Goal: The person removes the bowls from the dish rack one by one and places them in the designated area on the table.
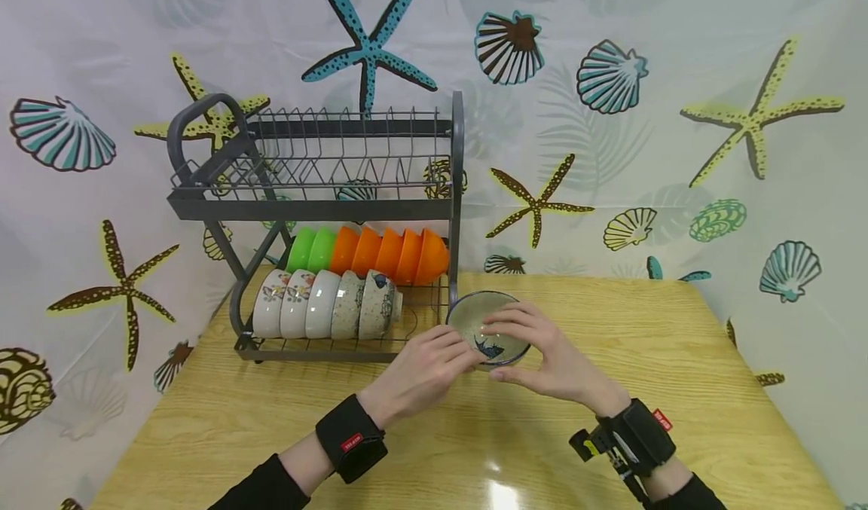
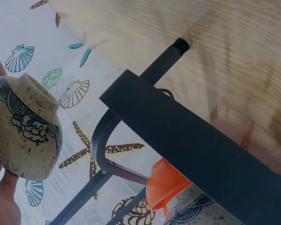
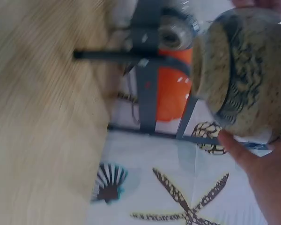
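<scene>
A speckled beige bowl (image 1: 468, 318) with a blue rim and a blue motif inside is held up just right of the dish rack's lower shelf, its opening tilted towards the head camera. My left hand (image 1: 430, 363) pinches its near left rim. On the other side, my right hand (image 1: 542, 348) grips it, thumb below and fingers reaching over the rim. The right wrist view shows the same bowl (image 3: 243, 70) from outside, with a dark blue wave band and the right thumb (image 3: 246, 157) against its wall.
The grey two-tier dish rack (image 1: 312, 210) stands at the back left. On its lower tier, green bowls (image 1: 305, 250) and orange bowls (image 1: 366, 250) line the back; white bowls (image 1: 322, 306) and patterned speckled bowls (image 1: 374, 306) line the front. The wooden table (image 1: 610, 337) extends to the right.
</scene>
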The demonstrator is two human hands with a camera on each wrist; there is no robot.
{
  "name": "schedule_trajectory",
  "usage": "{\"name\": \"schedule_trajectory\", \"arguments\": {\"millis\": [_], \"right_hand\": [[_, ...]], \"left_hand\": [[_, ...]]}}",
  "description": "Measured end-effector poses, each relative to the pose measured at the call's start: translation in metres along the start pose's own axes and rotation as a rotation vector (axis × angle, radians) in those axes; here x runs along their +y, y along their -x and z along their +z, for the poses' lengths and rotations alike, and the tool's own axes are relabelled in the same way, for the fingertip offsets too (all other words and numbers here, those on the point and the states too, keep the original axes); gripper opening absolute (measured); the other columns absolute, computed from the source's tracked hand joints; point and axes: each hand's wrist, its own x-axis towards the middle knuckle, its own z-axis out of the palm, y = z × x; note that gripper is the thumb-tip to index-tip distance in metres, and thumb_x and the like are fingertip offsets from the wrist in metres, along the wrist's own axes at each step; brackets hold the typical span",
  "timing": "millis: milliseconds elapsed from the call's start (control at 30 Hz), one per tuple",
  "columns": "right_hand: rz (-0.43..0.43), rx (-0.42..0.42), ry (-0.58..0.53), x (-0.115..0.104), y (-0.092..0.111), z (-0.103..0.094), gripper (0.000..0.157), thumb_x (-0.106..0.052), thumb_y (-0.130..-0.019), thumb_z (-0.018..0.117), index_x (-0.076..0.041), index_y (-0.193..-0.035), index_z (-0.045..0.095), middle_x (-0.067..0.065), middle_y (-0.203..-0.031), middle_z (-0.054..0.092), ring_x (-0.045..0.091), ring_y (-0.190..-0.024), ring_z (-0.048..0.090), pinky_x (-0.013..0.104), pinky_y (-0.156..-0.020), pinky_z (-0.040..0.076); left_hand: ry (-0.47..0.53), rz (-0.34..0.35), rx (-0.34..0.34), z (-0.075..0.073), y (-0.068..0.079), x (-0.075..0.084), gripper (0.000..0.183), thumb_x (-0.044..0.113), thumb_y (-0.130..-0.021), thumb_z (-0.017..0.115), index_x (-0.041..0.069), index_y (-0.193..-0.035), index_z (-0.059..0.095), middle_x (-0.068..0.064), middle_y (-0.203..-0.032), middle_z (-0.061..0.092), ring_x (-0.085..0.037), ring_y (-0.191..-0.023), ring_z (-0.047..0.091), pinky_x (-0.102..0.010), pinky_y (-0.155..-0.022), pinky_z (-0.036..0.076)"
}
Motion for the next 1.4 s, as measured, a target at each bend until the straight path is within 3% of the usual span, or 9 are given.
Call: {"name": "schedule_trajectory", "arguments": {"millis": [167,267,467,633,733,800,967,1167,1400], "right_hand": [[-0.183,-0.014,0.211,0.010,0.004,-0.004,0.026,-0.026,-0.071,0.090,-0.014,-0.089,0.075,-0.003,-0.091,0.067,0.011,-0.090,0.055,0.023,-0.081,0.049],[-0.242,-0.011,0.307,0.011,0.006,-0.005,0.023,-0.022,-0.067,0.090,-0.017,-0.079,0.071,-0.007,-0.081,0.063,0.008,-0.079,0.051,0.022,-0.071,0.047],[-0.229,-0.030,0.404,0.011,0.011,-0.005,0.022,-0.025,-0.070,0.088,-0.018,-0.080,0.070,-0.008,-0.081,0.065,0.007,-0.077,0.051,0.024,-0.070,0.046],[-0.208,-0.003,0.435,0.019,0.021,-0.005,0.022,-0.036,-0.085,0.077,-0.017,-0.077,0.069,-0.008,-0.079,0.064,0.008,-0.076,0.050,0.024,-0.068,0.045],[-0.160,0.023,0.462,0.027,0.028,-0.005,0.034,-0.044,-0.093,0.064,-0.014,-0.078,0.070,-0.007,-0.077,0.064,0.009,-0.074,0.050,0.024,-0.064,0.045],[-0.108,0.032,0.485,0.033,0.033,-0.004,0.032,-0.042,-0.091,0.069,-0.013,-0.077,0.070,-0.006,-0.074,0.062,0.008,-0.072,0.049,0.023,-0.062,0.045],[0.041,0.012,0.524,0.045,0.040,-0.002,0.018,-0.020,-0.074,0.087,-0.013,-0.074,0.070,-0.008,-0.070,0.056,0.007,-0.069,0.047,0.021,-0.059,0.042],[0.193,0.004,0.508,0.061,0.042,0.005,0.017,-0.023,-0.077,0.085,-0.012,-0.075,0.072,-0.007,-0.070,0.061,0.008,-0.068,0.047,0.021,-0.058,0.042],[0.285,-0.002,0.522,0.085,0.040,0.014,0.017,-0.021,-0.081,0.083,-0.009,-0.076,0.072,0.001,-0.071,0.066,0.016,-0.070,0.057,0.032,-0.063,0.049]], "left_hand": [[-0.036,0.026,0.005,0.005,-0.005,-0.003,0.024,0.003,-0.088,0.073,0.018,-0.107,0.072,0.009,-0.098,0.074,-0.009,-0.098,0.066,-0.028,-0.106,0.051],[-0.053,0.027,0.005,0.007,-0.008,-0.003,0.025,0.002,-0.088,0.072,0.019,-0.107,0.072,0.009,-0.098,0.073,-0.009,-0.098,0.066,-0.028,-0.108,0.050],[-0.065,-0.008,-0.011,0.012,-0.009,0.001,0.026,0.005,-0.091,0.072,0.019,-0.113,0.071,0.007,-0.108,0.075,-0.010,-0.110,0.067,-0.030,-0.115,0.045],[-0.010,-0.104,-0.062,0.013,-0.003,0.015,0.054,0.021,-0.091,0.076,0.014,-0.140,0.057,-0.002,-0.146,0.059,-0.019,-0.140,0.051,-0.034,-0.123,0.035],[0.037,-0.147,-0.103,0.014,0.006,0.026,0.066,0.030,-0.092,0.074,0.013,-0.149,0.046,-0.006,-0.159,0.044,-0.024,-0.150,0.038,-0.037,-0.126,0.031],[0.051,-0.157,-0.127,0.016,0.012,0.033,0.066,0.034,-0.095,0.070,0.014,-0.151,0.043,-0.007,-0.162,0.040,-0.025,-0.152,0.035,-0.038,-0.126,0.030],[0.081,-0.189,-0.172,0.020,0.022,0.044,0.059,0.038,-0.099,0.062,0.016,-0.151,0.044,-0.006,-0.163,0.036,-0.025,-0.153,0.033,-0.040,-0.125,0.032],[0.092,-0.221,-0.215,0.022,0.025,0.048,0.056,0.038,-0.103,0.056,0.018,-0.153,0.041,-0.005,-0.165,0.034,-0.024,-0.154,0.031,-0.040,-0.126,0.030],[0.101,-0.218,-0.276,0.024,0.027,0.053,0.053,0.039,-0.106,0.048,0.018,-0.154,0.040,-0.003,-0.165,0.033,-0.022,-0.155,0.028,-0.041,-0.126,0.031]]}}
